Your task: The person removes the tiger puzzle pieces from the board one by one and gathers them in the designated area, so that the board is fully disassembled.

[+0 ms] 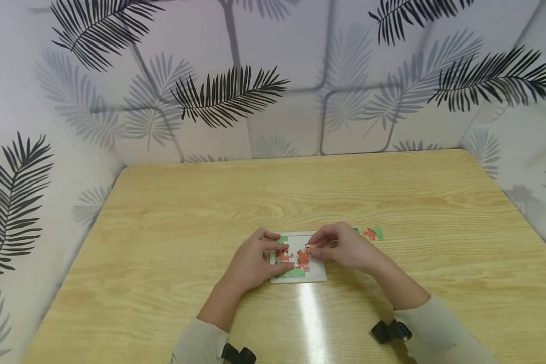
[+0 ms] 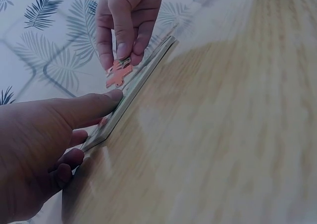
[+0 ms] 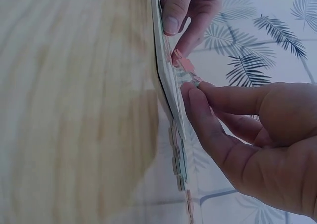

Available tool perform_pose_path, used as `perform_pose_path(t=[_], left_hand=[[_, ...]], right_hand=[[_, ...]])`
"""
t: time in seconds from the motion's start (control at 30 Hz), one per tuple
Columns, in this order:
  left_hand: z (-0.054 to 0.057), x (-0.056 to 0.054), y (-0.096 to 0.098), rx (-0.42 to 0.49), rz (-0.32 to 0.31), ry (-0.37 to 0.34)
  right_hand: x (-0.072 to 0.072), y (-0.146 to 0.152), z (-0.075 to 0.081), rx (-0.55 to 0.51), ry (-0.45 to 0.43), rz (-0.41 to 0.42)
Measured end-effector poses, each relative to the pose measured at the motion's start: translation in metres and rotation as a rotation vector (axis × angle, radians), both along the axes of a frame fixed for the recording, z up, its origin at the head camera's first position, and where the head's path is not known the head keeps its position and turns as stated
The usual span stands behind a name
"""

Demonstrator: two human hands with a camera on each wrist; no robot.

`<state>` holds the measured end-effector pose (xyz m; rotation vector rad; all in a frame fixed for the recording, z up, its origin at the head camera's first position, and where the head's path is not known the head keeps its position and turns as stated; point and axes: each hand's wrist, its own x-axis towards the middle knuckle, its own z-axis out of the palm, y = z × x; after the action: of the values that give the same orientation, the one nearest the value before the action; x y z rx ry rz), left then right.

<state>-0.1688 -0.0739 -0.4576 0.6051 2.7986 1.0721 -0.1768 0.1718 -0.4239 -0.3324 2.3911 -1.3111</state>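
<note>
A small jigsaw puzzle board (image 1: 320, 277) with a pale frame lies on the table, with green and orange pieces fitted along its left and lower parts. My left hand (image 1: 252, 258) rests at the board's left side, its fingers and thumb reaching over the frame onto the pieces. Between thumb and fingertips, my right hand (image 1: 348, 248) pinches an orange puzzle piece (image 2: 118, 76). That piece is tilted and held close over the board's middle, as the right wrist view also shows. White base is bare in the board's upper middle and right.
Loose puzzle pieces (image 1: 373, 233) in green and orange lie on the wooden table (image 1: 186, 212) to the right of the board, partly hidden behind my right hand. A leaf-patterned curtain (image 1: 277, 116) hangs behind the table's far edge.
</note>
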Motion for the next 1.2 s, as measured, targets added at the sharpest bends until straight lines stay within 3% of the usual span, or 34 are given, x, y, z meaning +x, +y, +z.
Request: perform_pose_path(t=[0.23, 0.73, 1.2], left_hand=[[-0.002, 0.0, 0.0, 0.002, 0.002, -0.003], [-0.004, 0.001, 0.0, 0.004, 0.007, -0.01], [-0.003, 0.001, -0.001, 0.014, -0.003, 0.007]], right_hand=[[0.001, 0.009, 0.004, 0.005, -0.023, 0.004], [-0.003, 0.027, 0.012, -0.087, -0.139, 0.005], [-0.005, 0.039, 0.017, 0.023, -0.065, 0.043]])
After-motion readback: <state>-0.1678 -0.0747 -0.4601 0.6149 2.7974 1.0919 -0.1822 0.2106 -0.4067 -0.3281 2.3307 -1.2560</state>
